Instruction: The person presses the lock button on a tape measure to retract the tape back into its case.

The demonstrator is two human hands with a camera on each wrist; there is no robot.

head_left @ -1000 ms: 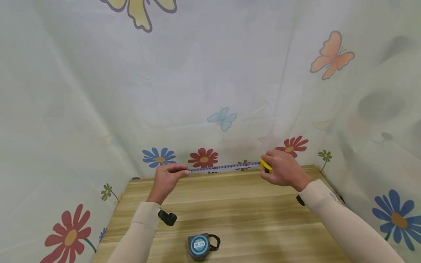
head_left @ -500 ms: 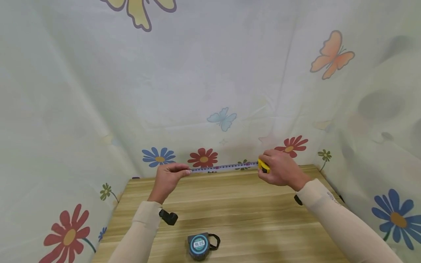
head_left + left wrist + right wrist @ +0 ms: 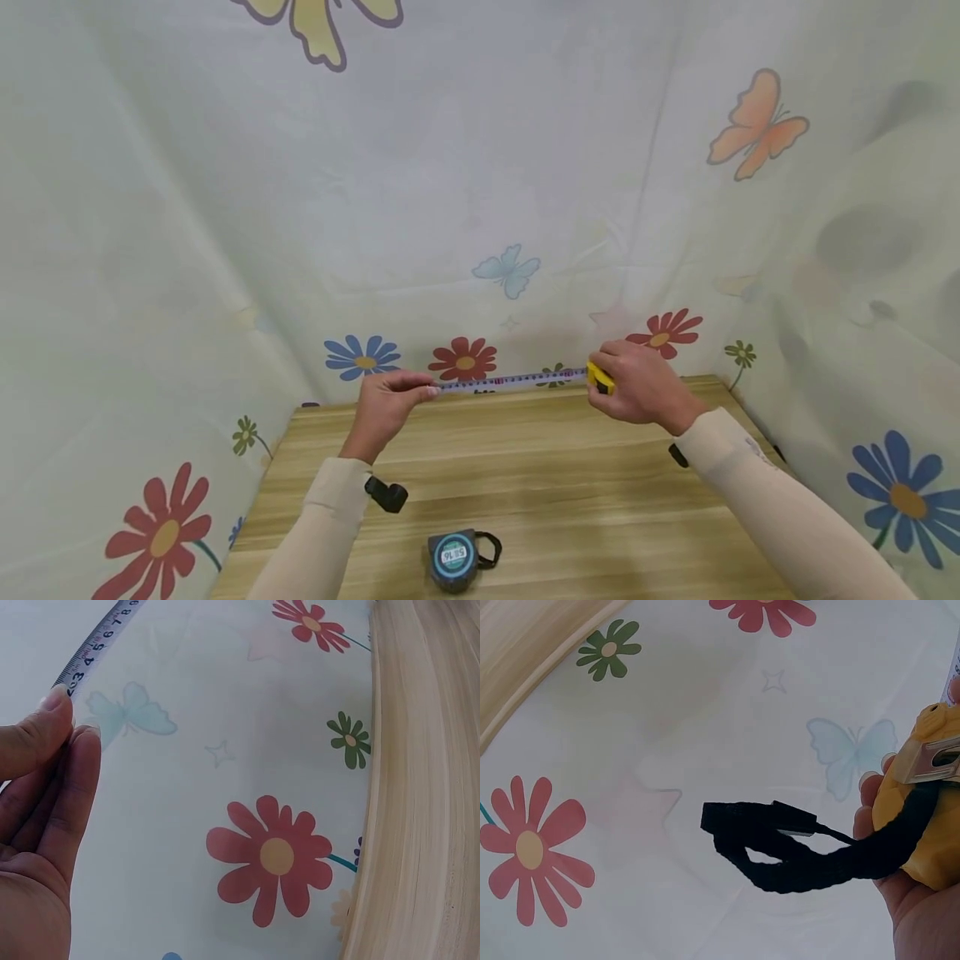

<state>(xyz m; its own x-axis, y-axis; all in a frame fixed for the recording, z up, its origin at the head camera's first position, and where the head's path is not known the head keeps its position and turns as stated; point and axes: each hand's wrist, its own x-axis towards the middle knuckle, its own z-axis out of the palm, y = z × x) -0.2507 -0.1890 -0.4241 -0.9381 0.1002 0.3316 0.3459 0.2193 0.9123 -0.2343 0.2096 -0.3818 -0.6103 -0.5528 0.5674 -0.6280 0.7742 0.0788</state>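
Two tape measures and two hands over one table

One yellow tape measure [image 3: 603, 379] in the right hand [image 3: 641, 387], its one blade [image 3: 513, 382] drawn out to the left hand [image 3: 386, 406], and one black strap [image 3: 795, 844] hanging off it; one grey tape measure [image 3: 455, 560] lying on the one wooden table [image 3: 570, 492]. On the curtain I count three butterflies in full, orange [image 3: 756, 125], pale blue [image 3: 507, 271] and yellow [image 3: 318, 21], and two red flowers [image 3: 464, 360] along the back edge
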